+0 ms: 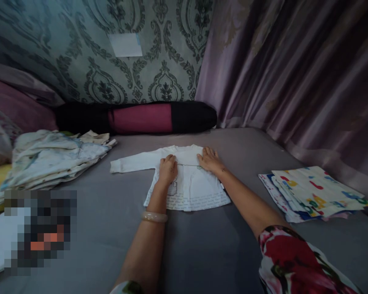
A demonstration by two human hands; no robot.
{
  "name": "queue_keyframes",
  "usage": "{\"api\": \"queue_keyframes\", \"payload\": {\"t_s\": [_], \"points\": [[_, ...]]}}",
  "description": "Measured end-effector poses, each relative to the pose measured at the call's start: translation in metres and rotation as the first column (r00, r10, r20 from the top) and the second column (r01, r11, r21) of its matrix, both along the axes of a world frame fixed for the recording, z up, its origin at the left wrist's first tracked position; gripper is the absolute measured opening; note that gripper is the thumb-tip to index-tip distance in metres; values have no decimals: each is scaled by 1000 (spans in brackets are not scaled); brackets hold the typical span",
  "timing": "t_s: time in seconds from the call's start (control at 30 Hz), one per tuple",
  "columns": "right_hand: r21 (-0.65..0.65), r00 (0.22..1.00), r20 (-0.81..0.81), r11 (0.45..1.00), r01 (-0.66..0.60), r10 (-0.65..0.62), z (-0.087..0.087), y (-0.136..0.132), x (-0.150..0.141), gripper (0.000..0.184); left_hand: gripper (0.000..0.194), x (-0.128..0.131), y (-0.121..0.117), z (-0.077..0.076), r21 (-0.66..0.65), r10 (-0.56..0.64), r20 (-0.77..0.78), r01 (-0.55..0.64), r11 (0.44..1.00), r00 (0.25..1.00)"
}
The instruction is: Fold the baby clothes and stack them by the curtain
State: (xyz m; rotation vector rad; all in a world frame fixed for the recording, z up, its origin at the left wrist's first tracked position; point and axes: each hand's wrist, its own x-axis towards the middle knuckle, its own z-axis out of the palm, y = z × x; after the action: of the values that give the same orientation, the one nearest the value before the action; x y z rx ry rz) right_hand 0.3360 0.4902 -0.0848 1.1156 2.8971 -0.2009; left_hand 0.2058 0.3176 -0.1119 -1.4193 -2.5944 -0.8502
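Note:
A small white long-sleeved shirt [202, 183] lies on the grey bed sheet, with lines of small print along its hem. One sleeve [131, 162] stretches out to the left, while the other appears folded across the chest. My left hand [168, 169] rests on the left side of the chest, its fingers laid on the cloth and partly hidden by the back of the hand. On the opposite side, my right hand [211, 159] lies flat near the right shoulder, fingers a little apart and touching the fabric.
Folded patterned clothes [317, 190] are stacked at the right. A looser pile of pale clothes [58, 157] sits at the left, above a white object [6, 241] beside a blurred patch. A black and pink bolster [141, 118] lies along the wall; a purple curtain [248, 61] hangs at right.

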Motion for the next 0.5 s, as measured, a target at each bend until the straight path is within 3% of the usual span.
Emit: {"api": "queue_keyframes", "payload": {"t_s": [0.17, 0.5], "points": [[-2, 998, -28, 999, -48, 48, 2, -1, -2, 71, 35, 6, -5, 9, -46, -47, -3, 47, 998, 999], [-20, 999, -22, 999, -45, 44, -3, -1, -1, 74, 41, 15, -10, 17, -168, 0, 27, 5, 986, 1000]]}}
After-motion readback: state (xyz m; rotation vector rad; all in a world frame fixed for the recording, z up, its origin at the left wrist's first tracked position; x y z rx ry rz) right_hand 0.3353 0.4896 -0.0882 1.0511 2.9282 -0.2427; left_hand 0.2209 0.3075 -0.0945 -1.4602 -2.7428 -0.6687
